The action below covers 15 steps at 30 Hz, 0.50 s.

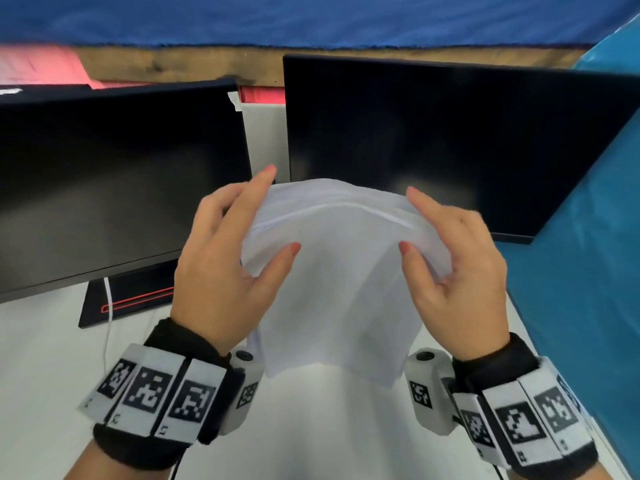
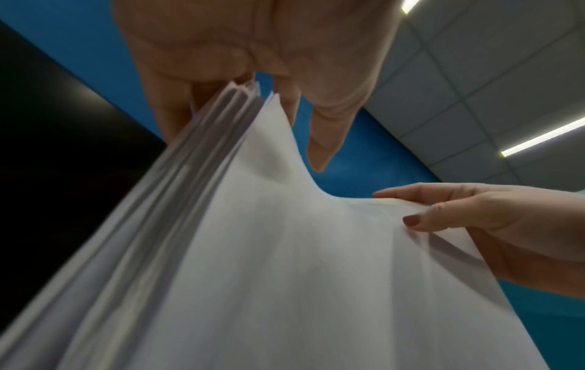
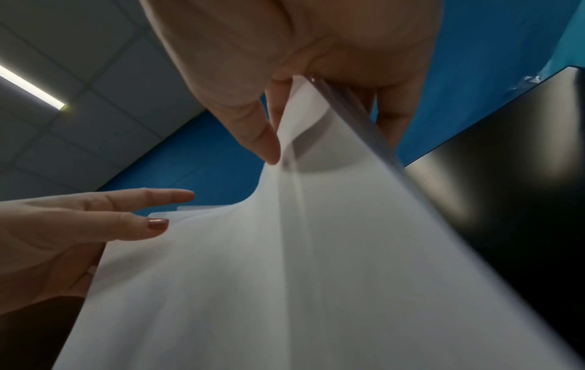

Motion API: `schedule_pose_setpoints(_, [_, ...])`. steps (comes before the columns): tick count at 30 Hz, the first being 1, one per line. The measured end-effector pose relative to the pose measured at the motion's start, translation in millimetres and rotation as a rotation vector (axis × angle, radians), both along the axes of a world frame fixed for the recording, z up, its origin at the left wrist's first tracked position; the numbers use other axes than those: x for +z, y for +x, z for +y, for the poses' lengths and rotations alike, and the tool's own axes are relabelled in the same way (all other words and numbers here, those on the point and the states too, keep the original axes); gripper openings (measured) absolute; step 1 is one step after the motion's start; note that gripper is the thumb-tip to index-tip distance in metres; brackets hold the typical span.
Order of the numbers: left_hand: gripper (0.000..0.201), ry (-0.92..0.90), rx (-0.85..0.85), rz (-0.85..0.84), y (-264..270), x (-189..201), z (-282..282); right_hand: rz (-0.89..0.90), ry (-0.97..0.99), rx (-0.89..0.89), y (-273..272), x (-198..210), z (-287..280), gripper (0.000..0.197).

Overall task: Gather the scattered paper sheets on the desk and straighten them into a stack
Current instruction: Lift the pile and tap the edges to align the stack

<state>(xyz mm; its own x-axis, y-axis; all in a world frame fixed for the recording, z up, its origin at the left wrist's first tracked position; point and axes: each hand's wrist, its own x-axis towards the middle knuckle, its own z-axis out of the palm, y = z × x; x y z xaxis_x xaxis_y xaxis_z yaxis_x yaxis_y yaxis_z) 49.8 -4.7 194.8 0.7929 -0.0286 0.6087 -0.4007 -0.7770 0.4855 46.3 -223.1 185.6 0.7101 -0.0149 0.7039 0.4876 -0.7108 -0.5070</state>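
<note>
A bundle of white paper sheets (image 1: pixel 332 289) stands upright above the white desk (image 1: pixel 52 368), its top edge bowed upward. My left hand (image 1: pixel 228 258) holds the bundle's left upper side, thumb in front and fingers behind. My right hand (image 1: pixel 450 261) holds the right upper side the same way. In the left wrist view the paper sheets (image 2: pixel 285 262) fan apart at their edges under my left hand (image 2: pixel 253 82). In the right wrist view my right hand (image 3: pixel 304 82) pinches the paper sheets (image 3: pixel 269 275) between thumb and fingers. The bundle's lower edge hangs near the desk; contact cannot be told.
Two dark monitors stand behind the paper, the left monitor (image 1: pixel 114 181) and the right monitor (image 1: pixel 433 140). The left monitor's black stand (image 1: pixel 131 299) and a white cable (image 1: pixel 108 323) lie on the desk. A blue partition (image 1: pixel 581 289) borders the right side.
</note>
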Motion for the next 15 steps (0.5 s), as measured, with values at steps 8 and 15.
schedule_pose_setpoints(8, [0.068,0.127,-0.001,0.069,-6,11,-7,-0.003,0.027,0.053,-2,4,2,0.029])
schedule_pose_setpoints(15, [0.042,-0.008,0.097,-0.007,-6,2,7,0.002,0.078,0.053,-2,0,-9,0.035])
